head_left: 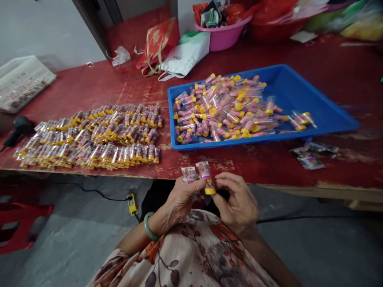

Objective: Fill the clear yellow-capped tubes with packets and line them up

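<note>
My left hand [179,199], with a green bangle at its wrist, is closed on a small yellow-capped tube [206,177] in a printed wrapper. A printed wrapper [189,174] is pinched in the same hand, partly covered by the fingers. Beside the tube's right edge is my right hand [236,201]. Its fingers are parted, thumb near the yellow cap and index finger near the side; whether they touch is hard to see. Both hands are over my lap at the table's front edge. Several loose printed wrappers [311,159] lie on the table to the right.
A blue tray [317,105] contains many pink-filled, yellow-capped tubes [221,105]. Rows of wrapped tubes [113,123] cover the table's left part. Behind stand bags [191,52] and a pink basin [229,36]. A black heat-gun-like tool [20,129] lies far left, a red stool [26,223] below.
</note>
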Tool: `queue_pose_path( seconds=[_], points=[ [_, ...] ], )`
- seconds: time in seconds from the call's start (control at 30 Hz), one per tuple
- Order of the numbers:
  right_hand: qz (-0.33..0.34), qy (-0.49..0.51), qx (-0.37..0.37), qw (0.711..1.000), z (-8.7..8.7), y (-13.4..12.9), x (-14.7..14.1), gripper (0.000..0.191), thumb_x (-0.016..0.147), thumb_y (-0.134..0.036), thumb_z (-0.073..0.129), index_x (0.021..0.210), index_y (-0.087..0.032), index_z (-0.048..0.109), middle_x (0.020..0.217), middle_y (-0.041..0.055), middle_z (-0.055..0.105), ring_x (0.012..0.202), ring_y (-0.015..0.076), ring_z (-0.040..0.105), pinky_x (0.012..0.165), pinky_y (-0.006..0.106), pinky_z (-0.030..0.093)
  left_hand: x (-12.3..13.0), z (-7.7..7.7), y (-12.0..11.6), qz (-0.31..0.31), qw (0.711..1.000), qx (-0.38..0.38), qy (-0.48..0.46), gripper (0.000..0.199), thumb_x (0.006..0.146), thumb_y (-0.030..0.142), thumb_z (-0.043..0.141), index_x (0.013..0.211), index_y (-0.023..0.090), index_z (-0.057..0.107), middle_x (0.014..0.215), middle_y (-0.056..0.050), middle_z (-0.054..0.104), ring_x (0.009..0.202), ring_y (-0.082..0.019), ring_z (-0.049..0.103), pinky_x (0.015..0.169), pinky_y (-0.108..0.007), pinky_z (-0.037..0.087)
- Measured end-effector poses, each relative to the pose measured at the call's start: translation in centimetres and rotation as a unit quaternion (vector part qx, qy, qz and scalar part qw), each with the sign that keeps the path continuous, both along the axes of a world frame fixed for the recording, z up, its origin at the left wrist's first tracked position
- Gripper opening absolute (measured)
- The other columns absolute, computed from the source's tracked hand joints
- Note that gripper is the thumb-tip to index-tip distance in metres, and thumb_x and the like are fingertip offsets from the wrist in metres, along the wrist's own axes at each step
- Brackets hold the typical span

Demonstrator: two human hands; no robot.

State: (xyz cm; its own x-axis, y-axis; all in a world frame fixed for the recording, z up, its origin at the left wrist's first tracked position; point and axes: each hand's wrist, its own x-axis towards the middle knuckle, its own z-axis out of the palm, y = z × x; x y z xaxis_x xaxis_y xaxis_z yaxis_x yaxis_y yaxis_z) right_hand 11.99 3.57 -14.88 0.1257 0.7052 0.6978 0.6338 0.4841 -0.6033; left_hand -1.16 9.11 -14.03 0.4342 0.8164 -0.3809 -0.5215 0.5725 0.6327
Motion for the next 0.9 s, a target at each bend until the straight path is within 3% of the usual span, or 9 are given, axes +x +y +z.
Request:
queue_pose_path(
  seconds=[0.1, 0.3, 0.67, 0.9],
  points=[
    [-0.019, 0.035, 0.028, 0.999, 0.5, 0.2, -0.6, 0.026, 0.079, -0.009, 0.060, 0.103, -0.018, 0.060, 0.100, 0.0086, 0.063, 0.088, 0.0207, 0.063, 0.072, 0.035, 0.057, -0.1, 0.1, -0.5, -0.029, 1.000, 0.008, -0.003, 0.041, 0.054, 0.036, 0.089, 0.080, 0.011, 0.069, 0.072, -0.004, 0.065, 0.055, -0.010, 0.055, 0.048, -0.020, 0.041],
    [-0.052, 0.030, 0.068, 0.996, 1.3, 0.2, -1.6, 0.028, 0.076, -0.003, 0.061, 0.099, -0.018, 0.065, 0.096, 0.0073, 0.066, 0.081, 0.0187, 0.065, 0.063, 0.030, 0.056, -0.2, 0.2, -1.0, -0.023, 1.000, 0.012, -0.009, 0.038, 0.055, 0.034, 0.089, 0.079, 0.013, 0.068, 0.069, -0.002, 0.064, 0.051, -0.008, 0.054, 0.046, -0.019, 0.041],
    [-0.079, 0.010, 0.126, 0.989, 0.0, 0.1, -1.6, 0.031, 0.075, -0.001, 0.066, 0.100, -0.019, 0.070, 0.101, 0.0076, 0.067, 0.079, 0.0200, 0.067, 0.062, 0.032, 0.058, 0.1, 0.1, -1.3, -0.025, 1.000, 0.016, 0.010, 0.039, 0.054, 0.038, 0.089, 0.076, 0.012, 0.069, 0.066, -0.001, 0.062, 0.051, -0.008, 0.051, 0.045, -0.020, 0.040],
    [-0.066, -0.028, 0.087, 0.994, 0.0, -0.1, -1.4, 0.034, 0.077, -0.004, 0.067, 0.107, -0.020, 0.068, 0.104, 0.0072, 0.067, 0.086, 0.0213, 0.067, 0.072, 0.036, 0.058, -0.1, 0.4, -1.0, -0.008, 1.000, -0.005, 0.030, 0.042, 0.054, 0.040, 0.088, 0.078, 0.012, 0.068, 0.067, -0.002, 0.062, 0.049, -0.008, 0.049, 0.045, -0.021, 0.037]
  ],
)
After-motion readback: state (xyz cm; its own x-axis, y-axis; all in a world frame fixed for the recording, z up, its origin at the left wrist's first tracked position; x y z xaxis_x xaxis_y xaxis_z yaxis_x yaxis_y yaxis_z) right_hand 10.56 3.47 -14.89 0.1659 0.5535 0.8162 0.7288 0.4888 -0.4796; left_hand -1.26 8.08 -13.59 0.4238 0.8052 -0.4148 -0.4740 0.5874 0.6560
